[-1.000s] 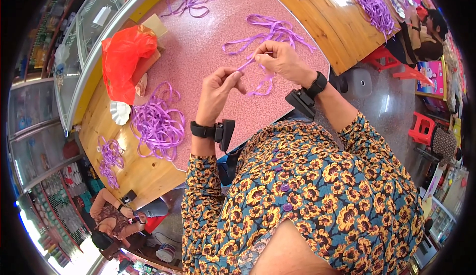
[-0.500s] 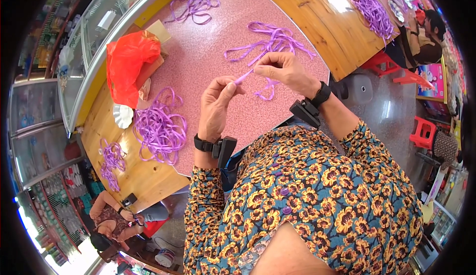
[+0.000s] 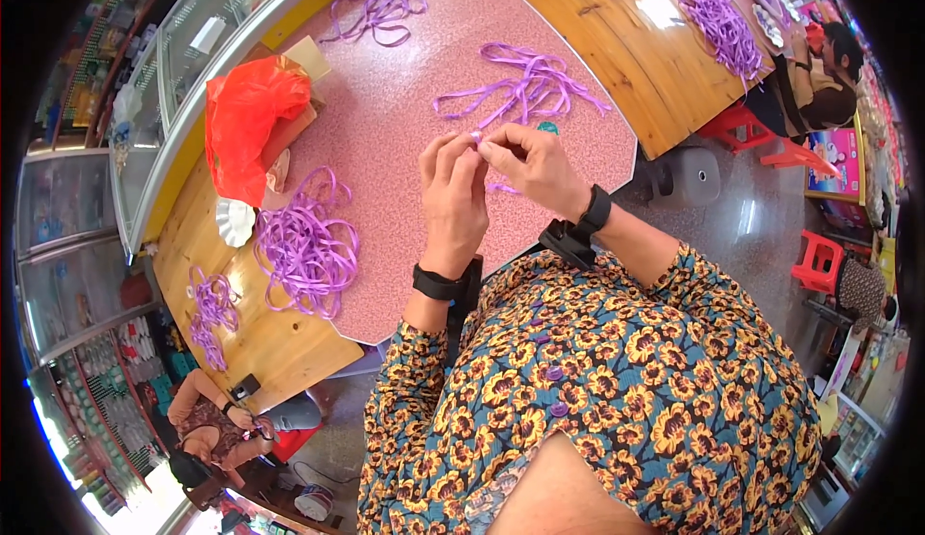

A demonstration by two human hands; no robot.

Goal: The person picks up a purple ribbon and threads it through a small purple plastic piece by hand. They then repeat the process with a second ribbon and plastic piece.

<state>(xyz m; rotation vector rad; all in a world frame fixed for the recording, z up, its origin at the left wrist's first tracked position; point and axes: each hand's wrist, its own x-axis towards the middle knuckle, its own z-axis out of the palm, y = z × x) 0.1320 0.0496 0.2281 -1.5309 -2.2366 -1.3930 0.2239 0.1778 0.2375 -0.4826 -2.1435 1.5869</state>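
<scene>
Our two hands have drawn together since the earlier frame, the left shifting right until its fingertips meet the right's. We have the left hand point(image 3: 455, 205) pinched on a purple ribbon point(image 3: 476, 137), and the right hand point(image 3: 538, 162) pinches it too, above the pink tabletop point(image 3: 385, 101); our fingers hide most of it. Just beyond our hands lies a loose ribbon tangle point(image 3: 528, 80), with a teal piece point(image 3: 548, 128) near our right knuckles. To our left sit a bigger ribbon heap point(image 3: 306, 251) and, farther off, a red plastic bag point(image 3: 246, 120).
</scene>
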